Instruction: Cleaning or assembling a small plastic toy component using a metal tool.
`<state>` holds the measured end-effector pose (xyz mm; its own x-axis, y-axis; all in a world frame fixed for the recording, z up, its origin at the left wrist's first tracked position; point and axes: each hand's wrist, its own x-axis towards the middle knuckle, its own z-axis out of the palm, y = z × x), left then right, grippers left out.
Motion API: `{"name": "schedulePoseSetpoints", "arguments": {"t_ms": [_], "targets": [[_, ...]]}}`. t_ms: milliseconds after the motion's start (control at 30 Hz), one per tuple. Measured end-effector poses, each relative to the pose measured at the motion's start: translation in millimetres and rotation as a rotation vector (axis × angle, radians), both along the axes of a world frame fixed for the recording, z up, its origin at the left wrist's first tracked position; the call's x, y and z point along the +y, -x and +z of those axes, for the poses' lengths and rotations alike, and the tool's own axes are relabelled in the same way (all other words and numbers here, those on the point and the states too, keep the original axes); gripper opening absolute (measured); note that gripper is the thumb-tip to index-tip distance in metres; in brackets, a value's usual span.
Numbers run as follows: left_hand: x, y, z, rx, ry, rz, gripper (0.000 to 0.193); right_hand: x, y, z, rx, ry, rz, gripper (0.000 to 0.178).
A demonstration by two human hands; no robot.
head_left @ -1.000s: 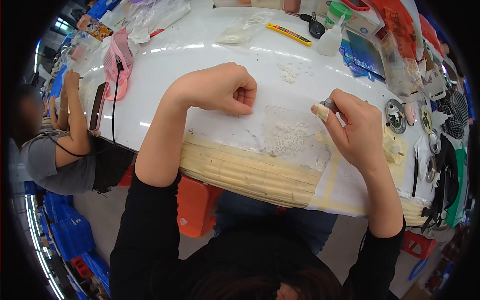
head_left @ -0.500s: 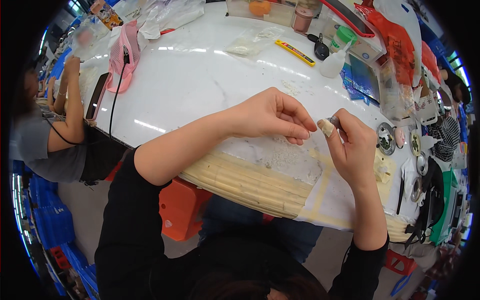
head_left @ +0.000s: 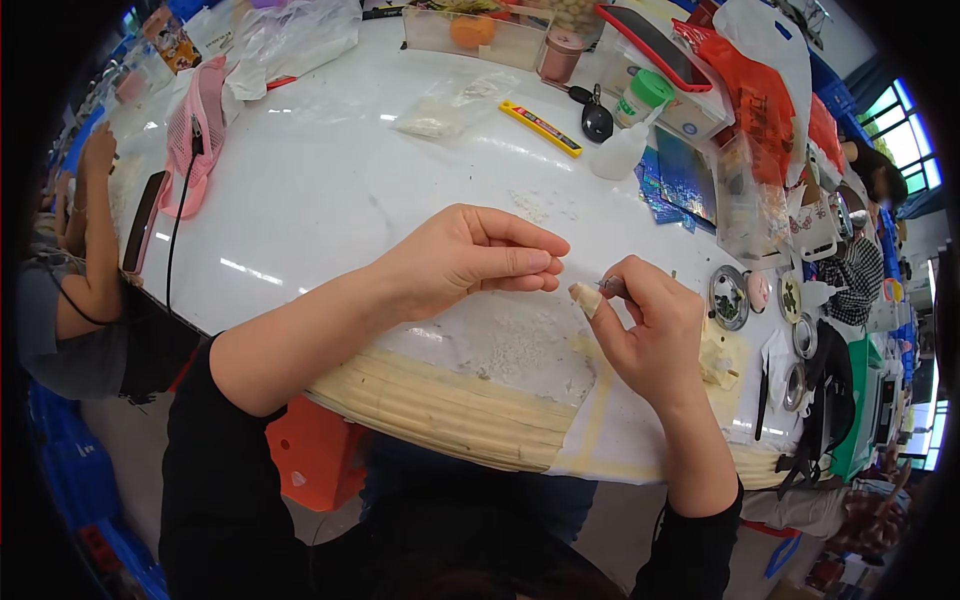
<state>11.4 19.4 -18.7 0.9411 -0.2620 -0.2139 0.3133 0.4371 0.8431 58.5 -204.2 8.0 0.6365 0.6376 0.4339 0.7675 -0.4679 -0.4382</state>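
Observation:
My left hand (head_left: 480,252) hovers over the near part of the white table, thumb and fingertips pressed together in a pinch. Whatever lies between them, if anything, is too small to make out. Close on its right, my right hand (head_left: 652,325) is closed, and a small dark grey metallic piece (head_left: 613,287) shows between its thumb and bent forefinger. Pale tape (head_left: 584,299) wraps the right thumb's tip. The hands do not touch. Below them, many tiny whitish bits (head_left: 515,345) lie scattered on the table, with a few more (head_left: 528,206) beyond.
Taped padding (head_left: 450,405) covers the table's near edge. A yellow cutter (head_left: 540,128), key fob (head_left: 597,122), white squeeze bottle (head_left: 620,152) and blue shiny sheets (head_left: 690,175) lie farther back. Small round tins (head_left: 728,298) stand right. A pink mesh pouch (head_left: 192,135) and another person's arm (head_left: 98,225) are left.
The whole view has shifted, with the table's things lying farther left and lower in the picture. My left fingers have come together into a tighter pinch. The right hand keeps its grip.

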Motion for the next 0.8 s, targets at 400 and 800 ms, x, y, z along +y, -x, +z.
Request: {"name": "schedulePoseSetpoints", "arguments": {"t_ms": [400, 800], "targets": [[-6.1, 7.8, 11.2, -0.169, -0.141, 0.007, 0.052, 3.0, 7.1, -1.0, 0.148, -0.071, 0.054, 0.025], [-11.5, 15.8, 8.5, -0.26, -0.235, 0.033, 0.057, 5.0, 4.1, -8.1, -0.244, -0.047, 0.179, 0.033]]}}
